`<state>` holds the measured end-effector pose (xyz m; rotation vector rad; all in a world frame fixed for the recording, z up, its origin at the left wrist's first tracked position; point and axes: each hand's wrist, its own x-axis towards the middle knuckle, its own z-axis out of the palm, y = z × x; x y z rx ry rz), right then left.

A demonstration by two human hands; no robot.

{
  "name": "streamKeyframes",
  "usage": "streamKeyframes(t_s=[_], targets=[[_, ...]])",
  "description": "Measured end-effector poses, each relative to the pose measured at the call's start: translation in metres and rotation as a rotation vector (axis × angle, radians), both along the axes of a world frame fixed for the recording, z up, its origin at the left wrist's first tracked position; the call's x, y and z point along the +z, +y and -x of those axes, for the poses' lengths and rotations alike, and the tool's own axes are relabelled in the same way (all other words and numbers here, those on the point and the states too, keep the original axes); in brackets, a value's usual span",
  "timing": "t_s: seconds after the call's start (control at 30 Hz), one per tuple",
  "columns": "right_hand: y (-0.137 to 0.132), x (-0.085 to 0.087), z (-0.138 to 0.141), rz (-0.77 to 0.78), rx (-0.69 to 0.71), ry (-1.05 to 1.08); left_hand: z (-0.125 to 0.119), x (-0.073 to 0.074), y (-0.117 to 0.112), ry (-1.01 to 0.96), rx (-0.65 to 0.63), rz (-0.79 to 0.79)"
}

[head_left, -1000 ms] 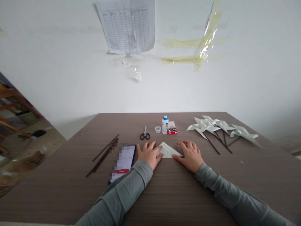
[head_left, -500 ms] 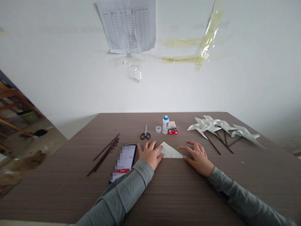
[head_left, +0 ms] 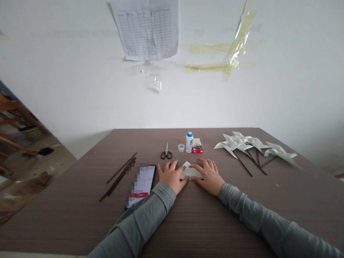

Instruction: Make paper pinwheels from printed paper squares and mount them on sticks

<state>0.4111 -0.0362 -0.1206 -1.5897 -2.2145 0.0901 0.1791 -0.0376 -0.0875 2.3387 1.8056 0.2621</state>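
A small folded sheet of printed paper (head_left: 191, 173) lies on the table between my two hands, its peak pointing away from me. My left hand (head_left: 171, 177) holds the paper's left side with thumb and forefinger, the other fingers spread on the tabletop. From the right, my right hand (head_left: 210, 177) has its thumb at the near edge and its forefinger over the upper part. The two thumbs nearly meet at the near edge. My fingers cover both side corners of the paper.
Beyond my hands stand scissors (head_left: 166, 154), a small clear cup (head_left: 181, 147), a white bottle with a blue cap (head_left: 189, 142) and a red box of small pieces (head_left: 197, 149). A phone (head_left: 142, 184) and dark sticks (head_left: 118, 179) lie left, several paper pinwheels (head_left: 242, 142) right.
My right hand has moved left along the paper, close to my left hand. Less of the paper's right side shows now. The left hand has stayed nearly in place.
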Motion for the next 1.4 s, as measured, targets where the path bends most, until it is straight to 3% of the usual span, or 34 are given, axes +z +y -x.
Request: streamKeyframes(t_s=[0.2, 0.47, 0.63, 0.93, 1.07, 1.2, 1.4], targets=[[0.0, 0.011, 0.009, 0.127, -0.058, -0.037, 0.009, -0.003, 0.004, 0.011, 0.029, -0.028], [-0.004, 0.025, 0.012, 0.224, -0.071, -0.067, 0.027, 0.006, -0.006, -0.008, 0.089, -0.081], [-0.002, 0.021, 0.007, 0.217, -0.061, -0.052, 0.038, 0.012, -0.011, 0.049, 0.115, -0.063], [-0.001, 0.01, 0.006, 0.166, -0.064, -0.03, 0.054, 0.008, -0.011, 0.122, 0.152, -0.067], [0.001, 0.01, 0.005, 0.191, -0.066, -0.019, 0.046, 0.018, -0.009, 0.071, 0.102, -0.039], [0.005, 0.009, 0.0, 0.206, -0.058, 0.021, 0.019, 0.029, -0.006, 0.029, -0.007, 0.016], [0.007, -0.003, -0.007, 0.14, -0.056, 0.06, -0.015, 0.037, 0.0, 0.03, -0.001, 0.101]])
